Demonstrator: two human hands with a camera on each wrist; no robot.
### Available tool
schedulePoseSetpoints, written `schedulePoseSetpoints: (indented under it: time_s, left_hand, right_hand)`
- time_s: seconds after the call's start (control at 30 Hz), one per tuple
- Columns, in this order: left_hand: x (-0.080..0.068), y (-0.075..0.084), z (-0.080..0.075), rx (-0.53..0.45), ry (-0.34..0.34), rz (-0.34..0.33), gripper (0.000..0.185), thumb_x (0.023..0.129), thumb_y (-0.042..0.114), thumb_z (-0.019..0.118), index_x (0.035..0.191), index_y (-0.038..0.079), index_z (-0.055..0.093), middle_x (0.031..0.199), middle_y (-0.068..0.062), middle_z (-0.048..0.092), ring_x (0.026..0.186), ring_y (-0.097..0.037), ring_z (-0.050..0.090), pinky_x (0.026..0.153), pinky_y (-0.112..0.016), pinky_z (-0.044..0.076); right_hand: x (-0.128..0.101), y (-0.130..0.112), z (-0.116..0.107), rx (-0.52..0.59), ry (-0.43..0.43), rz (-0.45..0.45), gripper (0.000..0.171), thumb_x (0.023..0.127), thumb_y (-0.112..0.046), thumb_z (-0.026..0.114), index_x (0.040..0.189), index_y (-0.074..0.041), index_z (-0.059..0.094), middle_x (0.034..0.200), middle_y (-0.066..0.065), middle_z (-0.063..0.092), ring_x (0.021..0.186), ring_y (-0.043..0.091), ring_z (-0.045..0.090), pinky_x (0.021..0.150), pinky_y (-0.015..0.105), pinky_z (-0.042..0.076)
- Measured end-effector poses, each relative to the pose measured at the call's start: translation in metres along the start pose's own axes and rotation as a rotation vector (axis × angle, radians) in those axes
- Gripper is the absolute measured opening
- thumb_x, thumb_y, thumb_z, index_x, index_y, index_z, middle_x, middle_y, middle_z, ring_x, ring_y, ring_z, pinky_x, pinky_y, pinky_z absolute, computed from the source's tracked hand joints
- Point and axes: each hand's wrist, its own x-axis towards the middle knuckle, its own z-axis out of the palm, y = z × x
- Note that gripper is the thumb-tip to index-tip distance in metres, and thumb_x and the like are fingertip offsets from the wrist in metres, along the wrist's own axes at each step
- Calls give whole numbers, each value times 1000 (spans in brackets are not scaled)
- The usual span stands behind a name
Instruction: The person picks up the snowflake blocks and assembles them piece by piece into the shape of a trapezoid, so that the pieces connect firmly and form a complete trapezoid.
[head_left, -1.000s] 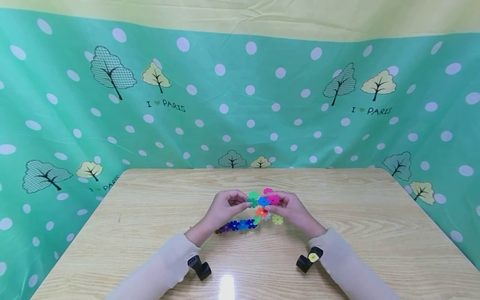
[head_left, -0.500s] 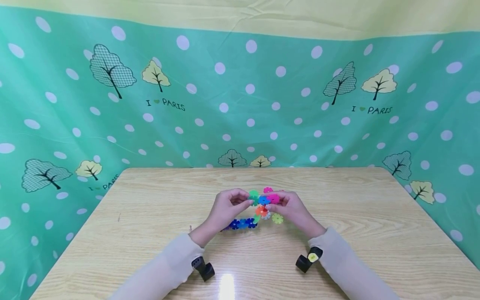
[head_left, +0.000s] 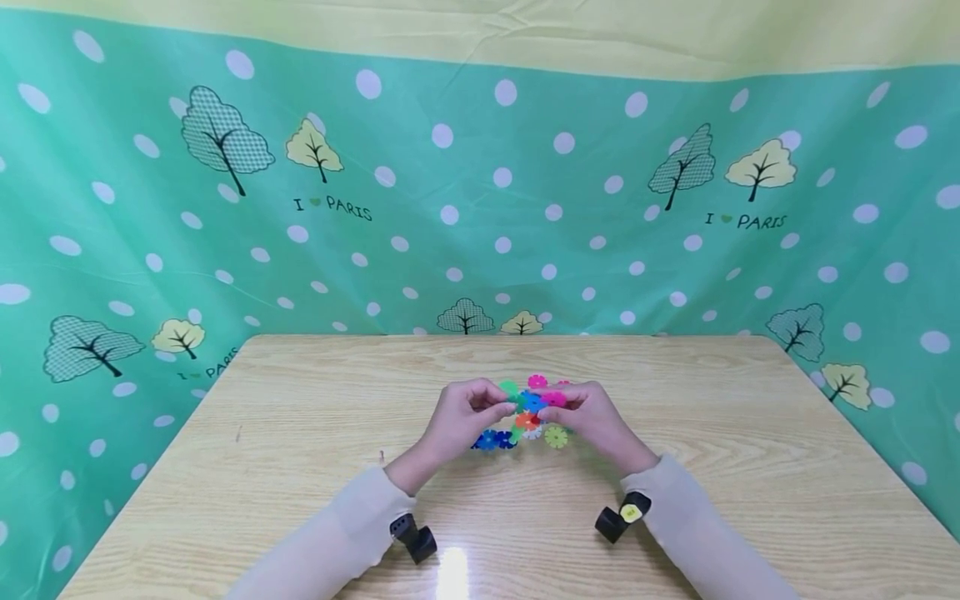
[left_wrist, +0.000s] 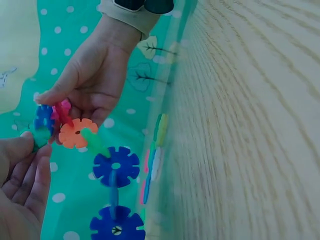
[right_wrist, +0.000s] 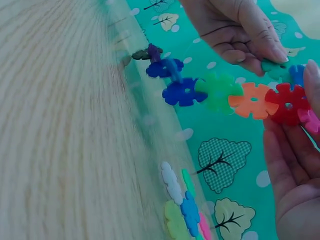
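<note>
A: On the wooden table (head_left: 300, 467), w/ a green tree-print cloth (head_left: 225, 208) behind, what's the biggest thing in play?

B: A chain of flat plastic snowflake discs (head_left: 517, 417), held just above the tabletop, mid-table, between both hands. A few loose discs (head_left: 556, 436) lie on the table under it.

A: Hands?

B: Left hand (head_left: 463, 417) pinches the green end disc (right_wrist: 274, 66) betw. thumb and fingertips. Right hand (head_left: 592, 417) pinches the pink/red end (right_wrist: 287, 102), fingers curled round it. Both are grasping, neither released.

A: Which way does the chain run?

B: In the right wrist view its long axis goes from the pinched red disc thru orange (right_wrist: 252, 100), green (right_wrist: 219, 92) and blue discs (right_wrist: 182, 91), trailing down twd the table. Discs alternate at right angles. In the head view the tail hangs left and toward the person, blue part (head_left: 491, 439) lowest.

A: How to do this join well, in your view?

B: Probably line the slots up edge-on, keep the pinch close to the joint, and push straight, no twisting, so the hanging tail doesn't pop apart.
</note>
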Motion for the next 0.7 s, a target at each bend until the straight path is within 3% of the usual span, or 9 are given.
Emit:
schedulePoseSetpoints:
  time_s: [0.17, 0.43, 0.53, 0.7]
  left_hand:
    - [2, -2, 0, -14, -12, -13, 7, 85, 0, 66, 87, -7, 67, 82, -20, 68, 64, -3, 57, 58, -18, 50]
    - [11, -38, -1, -28, 16, -83, 11, 84, 11, 71, 89, 1, 73, 84, -12, 71, 72, -22, 65, 68, -44, 56]
    - [11, -40, -1, -43, 29, -94, 12, 83, 13, 72, 89, 2, 73, 83, -11, 71, 77, -35, 65, 71, -49, 55]
    - [11, -42, 1, -69, 25, -121, 12, 82, 9, 73, 89, 0, 72, 84, -12, 71, 81, -39, 66, 70, -40, 57]
  right_hand:
    - [1, -2, -1, 15, -16, 3, 28, 83, -14, 71, 102, 6, 70, 88, 10, 72, 70, 10, 61, 59, 24, 52]
    - [2, -2, 2, 30, -79, 87, 35, 86, -19, 70, 116, -2, 66, 109, 14, 63, 85, 15, 65, 76, 34, 56]
    - [3, -1, 3, 32, -82, 90, 37, 86, -19, 69, 119, -3, 64, 115, 15, 61, 89, 16, 66, 79, 33, 55]
    - [2, -2, 7, 66, -64, 63, 34, 88, -17, 67, 118, -1, 62, 114, 17, 63, 89, 17, 67, 80, 27, 55]
